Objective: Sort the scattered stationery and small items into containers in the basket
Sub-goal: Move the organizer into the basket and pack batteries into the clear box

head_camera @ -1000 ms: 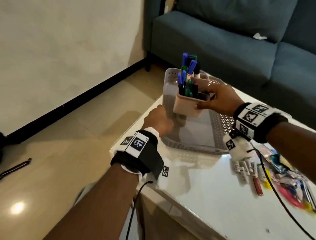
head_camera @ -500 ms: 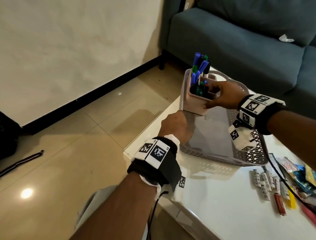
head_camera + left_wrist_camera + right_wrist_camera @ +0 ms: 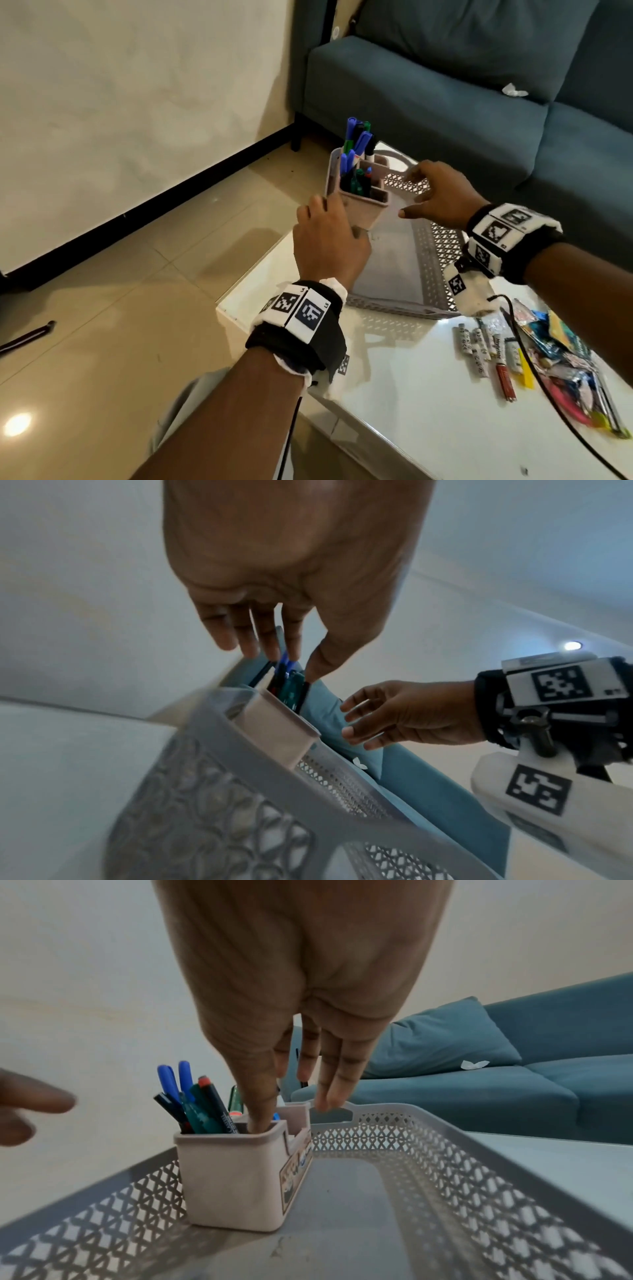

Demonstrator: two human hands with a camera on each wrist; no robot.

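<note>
Fingers (image 3: 329, 1066) of the right hand (image 3: 442, 197) are straight and loosely spread, holding nothing, poised over the grey basket (image 3: 442, 240) just beside the pink pen holder (image 3: 364, 209); from the right wrist view the thumb tip seems to reach the holder's rim, though I cannot tell whether it touches. Left hand (image 3: 330, 245) hangs at the basket's near left corner, its fingers (image 3: 240, 631) relaxed and slightly apart above the pens, gripping nothing. That holder stands upright in the basket's far left corner, against the wall, with blue, green and black markers (image 3: 356, 144) sticking up from it. On the white table (image 3: 428, 411), right of the basket, lie several batteries (image 3: 474, 346), a red lighter (image 3: 505, 382) and a heap of coloured packets (image 3: 561, 353), well apart from both hands. A teal sofa (image 3: 445, 85) stands behind.
</note>
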